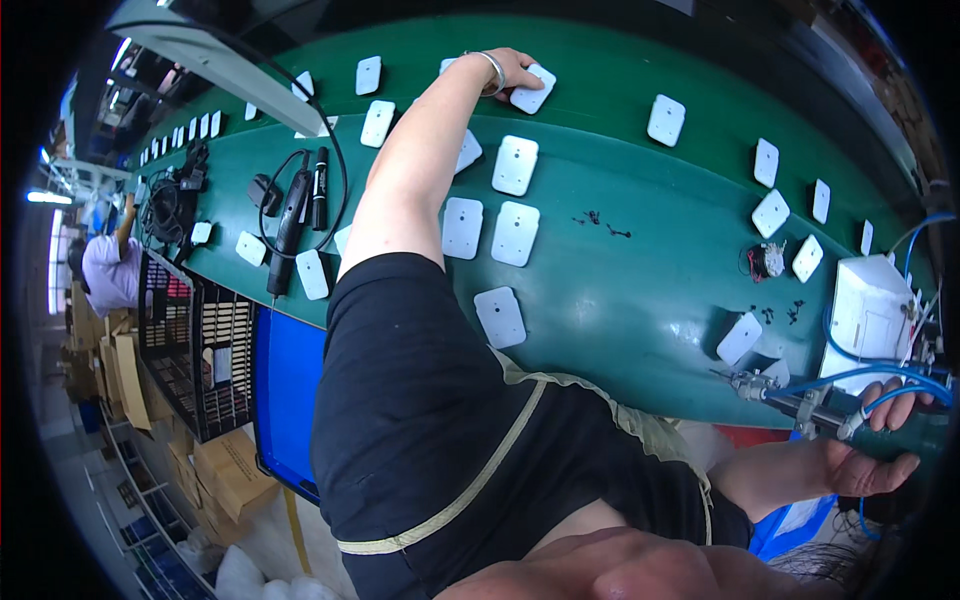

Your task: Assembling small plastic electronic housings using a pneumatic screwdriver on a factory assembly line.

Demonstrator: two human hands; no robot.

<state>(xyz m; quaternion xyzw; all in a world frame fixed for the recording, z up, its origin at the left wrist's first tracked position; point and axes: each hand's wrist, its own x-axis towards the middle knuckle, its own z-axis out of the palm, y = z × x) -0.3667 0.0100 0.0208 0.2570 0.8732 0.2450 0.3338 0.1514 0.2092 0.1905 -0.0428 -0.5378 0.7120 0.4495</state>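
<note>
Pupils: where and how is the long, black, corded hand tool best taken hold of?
Probably by the middle of the long, black, corded hand tool, the grip coming from above and closing across its length. The body is slim and rod-like; its thin tip points toward the near edge of the green table, and a black cylindrical marker lies close on its right.

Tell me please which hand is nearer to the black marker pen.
Left: the left hand is ahead and right of the black marker pen, touching a white plate; the right hand is much farther right, near the blue hose.
</note>
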